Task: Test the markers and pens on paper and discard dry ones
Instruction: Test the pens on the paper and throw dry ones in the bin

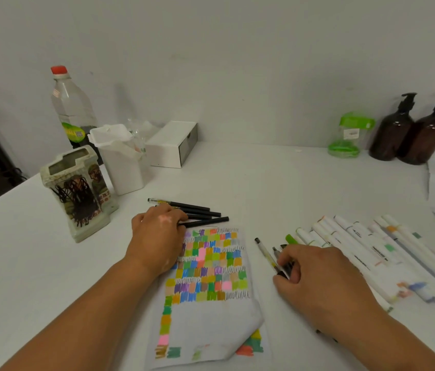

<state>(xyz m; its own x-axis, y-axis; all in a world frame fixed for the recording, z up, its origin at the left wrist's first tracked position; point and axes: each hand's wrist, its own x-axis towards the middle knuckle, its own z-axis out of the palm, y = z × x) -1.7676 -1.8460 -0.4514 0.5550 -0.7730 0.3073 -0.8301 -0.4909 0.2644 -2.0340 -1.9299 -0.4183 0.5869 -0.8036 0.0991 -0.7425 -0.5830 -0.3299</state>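
Head view shows my left hand (157, 234) lying on the upper left corner of the paper (208, 314). Its fingers (177, 218) are stretched forward, fairly straight, and rest across the near ends of the black pens (203, 213), which lie in a loose fan just beyond the sheet's top edge. I cannot tell whether they pinch any one of them. My right hand (318, 274) sits to the right of the sheet with its fingers curled down round a small bunch of thin pens (267, 251). The tips of these pens stick out up and to the left. Just beyond that hand the white markers (371, 245) lie side by side on the worktop (278, 183).

Coloured swatches and black scribbles fill most of the sheet. The lower part has bare room, and the near right corner curls up.

I judge the thin pens to be light and stiff, with smooth round barrels that will slide against each other in a bunch and roll if let go. I would do better to single one out and pinch it low on the barrel, thumb against two fingers. The markers look fatter and capped, so they probably want one hand on the barrel and one on the cap. The paper is thin and limp and will likely skate about, so my left palm should press it down while I scribble.
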